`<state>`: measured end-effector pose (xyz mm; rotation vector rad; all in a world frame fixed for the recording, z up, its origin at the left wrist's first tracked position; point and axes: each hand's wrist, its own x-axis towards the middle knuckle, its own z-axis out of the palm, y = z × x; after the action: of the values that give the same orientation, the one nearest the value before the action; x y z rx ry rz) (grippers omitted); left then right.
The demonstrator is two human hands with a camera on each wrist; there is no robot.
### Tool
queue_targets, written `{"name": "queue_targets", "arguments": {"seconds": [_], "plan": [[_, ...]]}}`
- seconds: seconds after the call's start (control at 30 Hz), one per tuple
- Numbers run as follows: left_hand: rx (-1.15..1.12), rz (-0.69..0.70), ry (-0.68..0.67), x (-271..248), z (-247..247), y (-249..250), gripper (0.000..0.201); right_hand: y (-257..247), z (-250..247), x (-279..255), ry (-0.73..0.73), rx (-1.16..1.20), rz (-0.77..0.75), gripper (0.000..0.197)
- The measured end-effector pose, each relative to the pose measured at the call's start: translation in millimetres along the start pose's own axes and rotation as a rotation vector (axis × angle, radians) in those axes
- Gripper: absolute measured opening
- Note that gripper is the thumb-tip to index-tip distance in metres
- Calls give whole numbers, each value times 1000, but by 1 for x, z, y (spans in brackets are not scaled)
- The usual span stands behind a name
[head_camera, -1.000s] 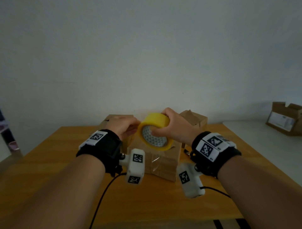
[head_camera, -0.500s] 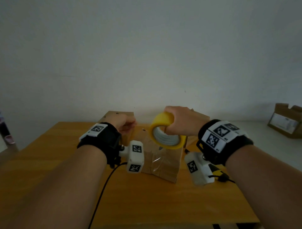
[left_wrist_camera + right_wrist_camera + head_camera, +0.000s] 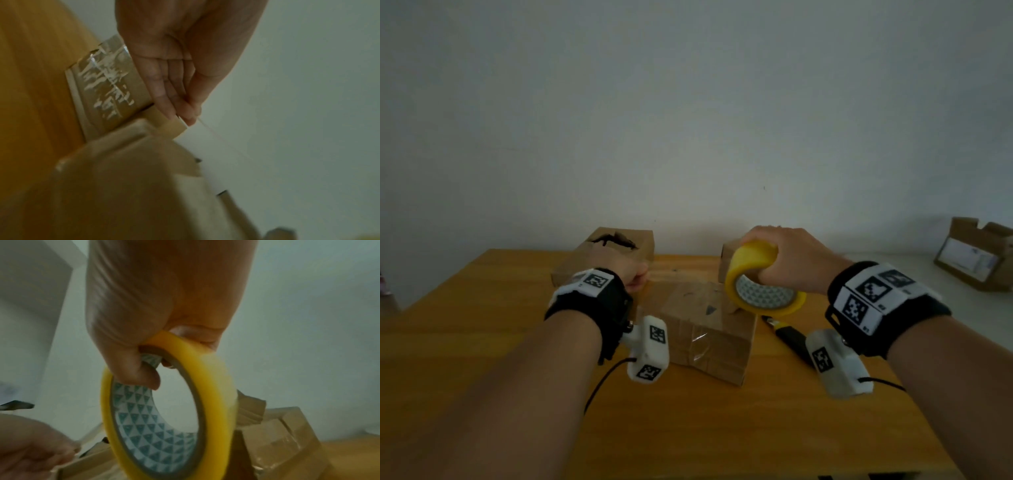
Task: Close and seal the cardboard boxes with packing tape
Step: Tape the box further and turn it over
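Note:
My right hand grips the yellow roll of packing tape, fingers through its core, above the right side of a taped cardboard box at the table's middle. In the right wrist view the roll hangs from my fingers. My left hand is at the box's far left corner. In the left wrist view it pinches the end of a clear tape strip that runs off toward the roll. That strip also shows beside my left hand.
A cardboard box with a torn top stands at the back left, another box behind the roll. A black and yellow cutter lies right of the middle box. A further box sits on the white surface at far right.
My right hand has carried the roll to the right, away from my left hand, drawing tape out. The left hand stays pinching the tape end at the box's left side.

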<state>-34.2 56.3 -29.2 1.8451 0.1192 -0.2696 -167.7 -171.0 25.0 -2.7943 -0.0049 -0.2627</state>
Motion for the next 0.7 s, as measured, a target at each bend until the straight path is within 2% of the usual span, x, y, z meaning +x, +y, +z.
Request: {"name": "queue_targets", "arguments": {"seconds": [0.1, 0.23, 0.33, 0.4, 0.5, 0.57, 0.7], "plan": [[125, 21, 83, 16, 6, -8, 28, -11, 0, 6, -53, -80, -47, 58], [350, 55, 69, 7, 9, -9, 40, -17, 1, 12, -107, -121, -46, 52], [400, 32, -9, 13, 12, -14, 36, -17, 1, 16, -121, -129, -35, 46], [527, 64, -30, 19, 15, -16, 31, -18, 0, 18, -136, -151, -31, 43], [808, 218, 28, 10, 17, -12, 18, -19, 0, 22, -157, -174, -37, 41], [936, 305, 45, 4, 17, -11, 21, -19, 0, 24, -166, -170, -40, 41], [1068, 334, 33, 5, 14, -14, 20, -20, 0, 25, -182, -195, -44, 44]]}}
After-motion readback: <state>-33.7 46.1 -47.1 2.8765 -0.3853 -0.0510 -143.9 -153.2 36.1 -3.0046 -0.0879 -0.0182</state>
